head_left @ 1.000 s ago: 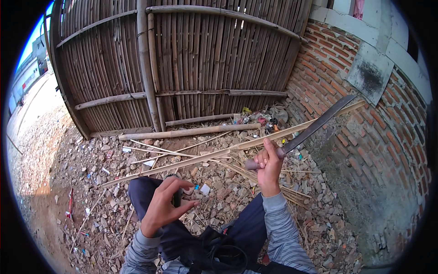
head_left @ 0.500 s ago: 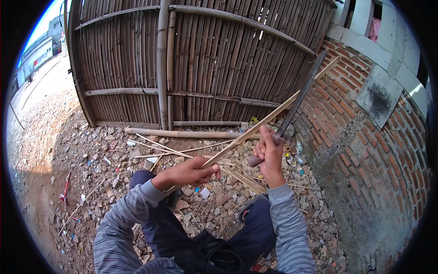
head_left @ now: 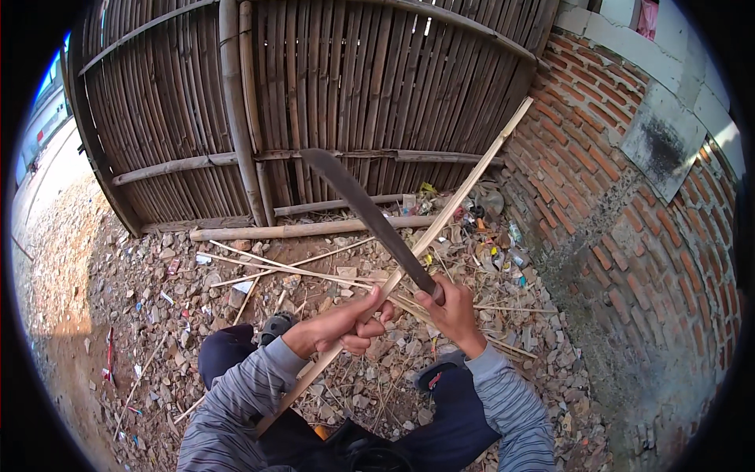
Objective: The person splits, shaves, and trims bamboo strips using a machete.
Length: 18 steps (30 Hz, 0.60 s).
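My left hand (head_left: 344,322) is closed around a long pale bamboo strip (head_left: 473,178), which slants from below my left forearm up toward the brick wall. In my right hand (head_left: 452,315) is a machete (head_left: 363,206), its handle wrapped by my fingers. The dark blade points up and left and crosses over the strip, just beyond my left hand. Whether the edge touches the strip, I cannot tell. Beneath my hands, several thin bamboo strips (head_left: 299,271) lie crossed on the stony ground.
A thick bamboo pole (head_left: 307,230) lies along the foot of a bamboo slat fence (head_left: 330,86). On the right stands a brick wall (head_left: 574,157). Stones and scraps of litter (head_left: 503,256) cover the ground around my feet. My knees are spread below my hands.
The machete has swung from pointing up and right to up and left, now across the strip. Both hands have dropped lower in view, and the strip stands steeper. The view has shifted too.
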Tool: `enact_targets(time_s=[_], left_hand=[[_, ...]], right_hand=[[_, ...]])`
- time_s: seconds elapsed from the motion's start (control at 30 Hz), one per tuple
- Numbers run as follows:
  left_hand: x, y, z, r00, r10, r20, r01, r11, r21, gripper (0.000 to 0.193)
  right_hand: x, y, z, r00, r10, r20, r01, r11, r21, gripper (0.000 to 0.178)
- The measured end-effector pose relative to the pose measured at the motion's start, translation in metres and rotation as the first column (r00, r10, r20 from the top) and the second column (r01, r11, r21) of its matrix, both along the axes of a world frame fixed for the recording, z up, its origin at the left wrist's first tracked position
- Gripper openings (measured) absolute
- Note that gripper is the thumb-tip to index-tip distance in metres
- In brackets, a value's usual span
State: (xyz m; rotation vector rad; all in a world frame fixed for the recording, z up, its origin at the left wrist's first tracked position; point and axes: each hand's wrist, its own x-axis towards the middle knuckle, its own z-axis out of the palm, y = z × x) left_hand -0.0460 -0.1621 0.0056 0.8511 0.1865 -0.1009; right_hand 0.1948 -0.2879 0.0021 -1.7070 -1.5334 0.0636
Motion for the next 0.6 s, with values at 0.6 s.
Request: enact_targets(time_s=[0.6], left_hand=[[0.007,0.011,-0.090,0.867,0.495,0.046,-0.271,0.393,0.879,0.029]], right_hand=[[0.042,0.053,-0.073,0.990,0.010,0.139,0.041,0.932,-0.361,0.065]])
